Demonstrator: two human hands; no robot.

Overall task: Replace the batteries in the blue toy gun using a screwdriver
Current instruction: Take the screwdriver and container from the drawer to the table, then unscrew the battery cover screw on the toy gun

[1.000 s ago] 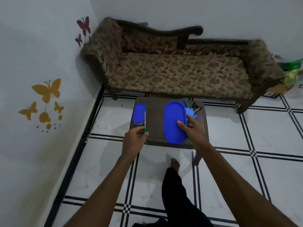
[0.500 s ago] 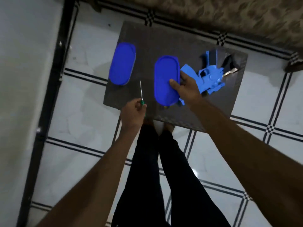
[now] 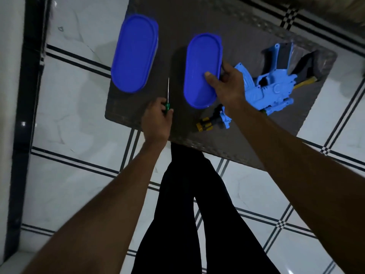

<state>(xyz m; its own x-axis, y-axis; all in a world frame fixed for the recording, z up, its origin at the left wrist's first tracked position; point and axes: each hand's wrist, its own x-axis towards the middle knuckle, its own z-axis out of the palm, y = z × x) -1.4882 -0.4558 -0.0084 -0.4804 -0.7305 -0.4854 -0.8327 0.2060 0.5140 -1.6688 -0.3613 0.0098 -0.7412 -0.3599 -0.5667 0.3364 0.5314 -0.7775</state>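
Low dark table [image 3: 256, 20] viewed from above. Left hand [image 3: 156, 120] clenched round green handle of screwdriver [image 3: 167, 95], shaft pointing away over table top. Right hand [image 3: 227, 84] grasping right edge of nearer blue oval container [image 3: 201, 70], thumb on lid, fingers curled down its side. Second blue oval container [image 3: 135, 53] standing apart to left, lid on. Blue toy gun [image 3: 270, 89] lying on its side just right of held container, partly hidden under right wrist; yellow-tipped muzzle [image 3: 204, 125] near front table edge.

Judged step: preparatory, tool in hand, container being opened or shifted, gun untouched. Contents unseen. Next move calls for freeing right hand, steadying gun, locating battery cover screw; cover not discernible here.
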